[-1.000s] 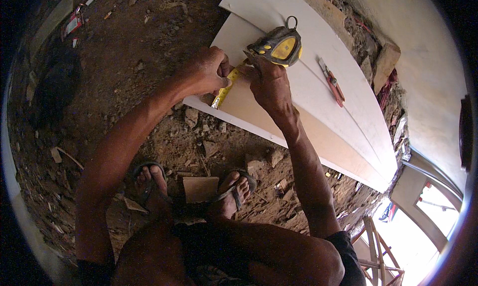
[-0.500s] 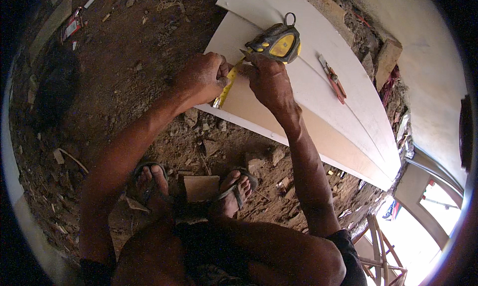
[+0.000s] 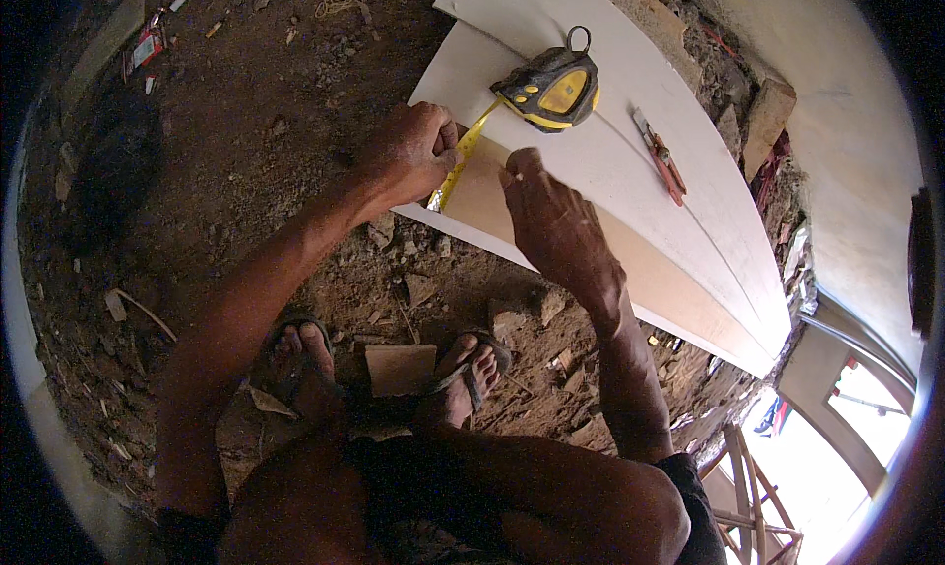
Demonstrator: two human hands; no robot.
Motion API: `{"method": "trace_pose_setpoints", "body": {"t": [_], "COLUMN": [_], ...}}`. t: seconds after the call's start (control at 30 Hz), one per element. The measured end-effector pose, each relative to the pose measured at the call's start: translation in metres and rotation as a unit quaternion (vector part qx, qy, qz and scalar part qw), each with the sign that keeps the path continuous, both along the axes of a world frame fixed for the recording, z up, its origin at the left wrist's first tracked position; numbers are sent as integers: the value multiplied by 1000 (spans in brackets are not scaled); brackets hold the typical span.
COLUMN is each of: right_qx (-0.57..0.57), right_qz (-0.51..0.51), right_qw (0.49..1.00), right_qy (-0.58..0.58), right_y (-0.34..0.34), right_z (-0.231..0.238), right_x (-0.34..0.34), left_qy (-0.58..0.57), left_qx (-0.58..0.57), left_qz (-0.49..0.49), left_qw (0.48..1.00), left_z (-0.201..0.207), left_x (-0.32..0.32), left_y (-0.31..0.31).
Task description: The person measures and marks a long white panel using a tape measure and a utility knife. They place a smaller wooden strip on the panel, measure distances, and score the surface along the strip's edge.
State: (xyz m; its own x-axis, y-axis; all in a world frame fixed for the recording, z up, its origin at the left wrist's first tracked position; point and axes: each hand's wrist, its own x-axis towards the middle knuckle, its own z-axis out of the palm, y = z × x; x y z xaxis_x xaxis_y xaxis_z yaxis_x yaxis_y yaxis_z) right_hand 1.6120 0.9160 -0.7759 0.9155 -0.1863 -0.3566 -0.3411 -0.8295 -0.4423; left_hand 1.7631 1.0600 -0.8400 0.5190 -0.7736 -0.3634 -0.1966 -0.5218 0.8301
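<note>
The board (image 3: pixel 620 171) (white, partly tan) bears a tape measure (image 3: pixel 551 93) and red-handled tool (image 3: pixel 660 158).

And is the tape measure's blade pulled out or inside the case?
Pulled out: the yellow blade runs from the case, past the left hand, over the white panel.

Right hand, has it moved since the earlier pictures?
Yes: judged against the red-handled tool on the white board, the right hand has moved down the picture, leaving a gap below the tape measure.
</note>
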Motion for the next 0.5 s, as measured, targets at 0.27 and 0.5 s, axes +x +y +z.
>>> {"method": "trace_pose_setpoints", "body": {"t": [0.27,0.5], "right_qx": [-66,-69], "right_qz": [64,45], "right_qw": [992,980], "right_qy": [-84,-179], "right_y": [4,6], "right_z": [-39,-54], "right_x": [-24,-23], "left_qy": [-45,-27], "left_qx": [-34,-36], "left_qz": [-12,6], "left_qw": [998,999], "left_z": [-4,-9], "left_x": [1,-3], "left_y": [0,3]}}
